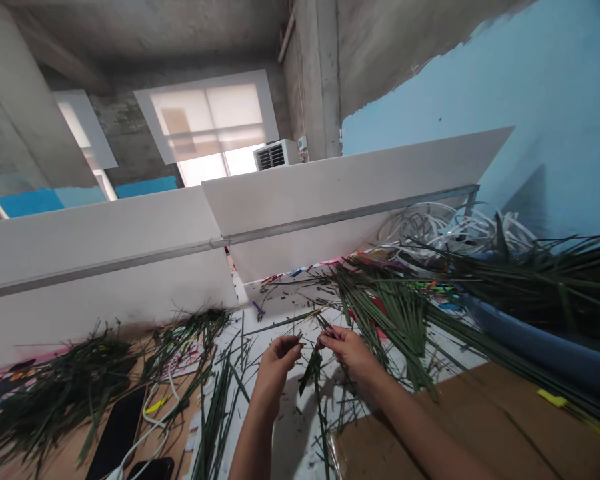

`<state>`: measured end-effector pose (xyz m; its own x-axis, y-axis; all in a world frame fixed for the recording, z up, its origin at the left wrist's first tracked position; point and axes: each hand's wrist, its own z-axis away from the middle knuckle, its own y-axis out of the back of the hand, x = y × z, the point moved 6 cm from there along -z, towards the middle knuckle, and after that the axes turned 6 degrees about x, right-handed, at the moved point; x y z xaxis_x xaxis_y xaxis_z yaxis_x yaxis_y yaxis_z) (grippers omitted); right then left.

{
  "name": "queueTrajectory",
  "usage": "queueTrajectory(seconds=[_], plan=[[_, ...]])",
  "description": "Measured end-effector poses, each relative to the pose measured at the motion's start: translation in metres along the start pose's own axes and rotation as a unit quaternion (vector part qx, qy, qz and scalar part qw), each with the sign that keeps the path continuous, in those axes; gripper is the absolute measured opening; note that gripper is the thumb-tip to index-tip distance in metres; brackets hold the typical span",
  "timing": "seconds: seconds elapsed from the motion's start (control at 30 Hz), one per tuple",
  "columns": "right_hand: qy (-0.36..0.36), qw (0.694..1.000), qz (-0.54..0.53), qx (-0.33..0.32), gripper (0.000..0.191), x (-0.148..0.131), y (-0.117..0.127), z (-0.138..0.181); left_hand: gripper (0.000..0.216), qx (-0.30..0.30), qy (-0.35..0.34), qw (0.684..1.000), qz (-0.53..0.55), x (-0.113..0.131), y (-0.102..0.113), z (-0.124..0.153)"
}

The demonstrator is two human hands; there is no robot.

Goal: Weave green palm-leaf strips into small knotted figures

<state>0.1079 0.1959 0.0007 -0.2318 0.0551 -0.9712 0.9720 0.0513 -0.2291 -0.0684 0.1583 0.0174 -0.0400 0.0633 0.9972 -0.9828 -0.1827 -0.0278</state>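
The right hand (349, 351) pinches a green leaf piece (310, 371) near its top, seemingly to steady it between the 2 hands; whether the left hand (276, 360) grips anything, I cannot tell; palm leaves (405, 317) litter the white table (291, 437), with white partitions (330, 187) beyond
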Motion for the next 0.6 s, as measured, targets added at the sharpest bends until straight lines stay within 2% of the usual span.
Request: queueTrajectory(seconds=[0.13,0.6], plan=[[-0.037,0.999,-0.031,0.002,0.03,0.001,0.001,0.002,0.055,0.012,0.007,1.0,-0.007,0.001,0.0,0.0],[-0.082,0.991,-0.101,-0.008,0.035,0.007,0.0,0.003,0.03,-0.004,-0.044,0.999,0.026,0.004,-0.016,0.005]])
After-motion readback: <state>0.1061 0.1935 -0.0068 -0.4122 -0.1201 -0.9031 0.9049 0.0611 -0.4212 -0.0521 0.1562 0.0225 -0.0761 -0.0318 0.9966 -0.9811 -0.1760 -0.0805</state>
